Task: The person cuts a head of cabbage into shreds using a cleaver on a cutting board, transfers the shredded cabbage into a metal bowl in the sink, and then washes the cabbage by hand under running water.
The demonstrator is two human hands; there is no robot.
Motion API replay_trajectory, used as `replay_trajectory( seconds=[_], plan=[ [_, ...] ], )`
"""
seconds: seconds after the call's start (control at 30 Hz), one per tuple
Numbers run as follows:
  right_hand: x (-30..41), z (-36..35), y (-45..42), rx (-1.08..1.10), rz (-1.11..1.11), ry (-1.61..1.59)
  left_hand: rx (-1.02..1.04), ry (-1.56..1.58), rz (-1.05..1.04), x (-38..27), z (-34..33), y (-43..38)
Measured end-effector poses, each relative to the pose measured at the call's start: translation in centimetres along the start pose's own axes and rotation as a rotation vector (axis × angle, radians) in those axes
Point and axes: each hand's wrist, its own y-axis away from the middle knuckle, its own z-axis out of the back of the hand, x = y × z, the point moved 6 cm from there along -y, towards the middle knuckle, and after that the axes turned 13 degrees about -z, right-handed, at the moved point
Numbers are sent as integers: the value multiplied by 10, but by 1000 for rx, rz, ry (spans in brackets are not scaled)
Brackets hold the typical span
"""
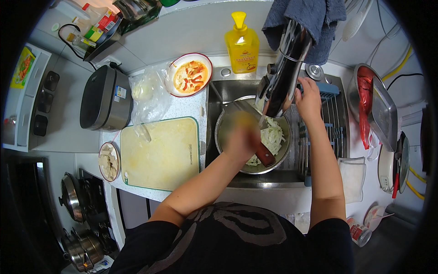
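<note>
My left hand is closed round a cleaver with a reddish-brown handle, held above a metal basin in the sink; part of this hand is blurred. Shredded pale-green cabbage lies inside the basin, below the blade. Over the basin stands a large chrome faucet, which hides part of the blade and basin. My right hand is at the faucet's right side, beside a blue-grey rack holder; its fingertips are partly behind the faucet, so I cannot tell whether they grip anything.
The steel sink holds a wire drying rack at its right. To the left lie a cutting board, a plastic bag, a plate of red food and a small bowl. A yellow soap bottle stands behind the sink.
</note>
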Motion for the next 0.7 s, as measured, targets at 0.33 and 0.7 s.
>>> replay_trajectory(
  seconds=[0.33, 0.7],
  plan=[
    [21, 29, 43, 10, -8, -149, -180, -24, 113, -14, -25, 48],
    [40, 13, 199, 685, -248, -120, -85, -134, 175, 23, -28, 52]
  ],
)
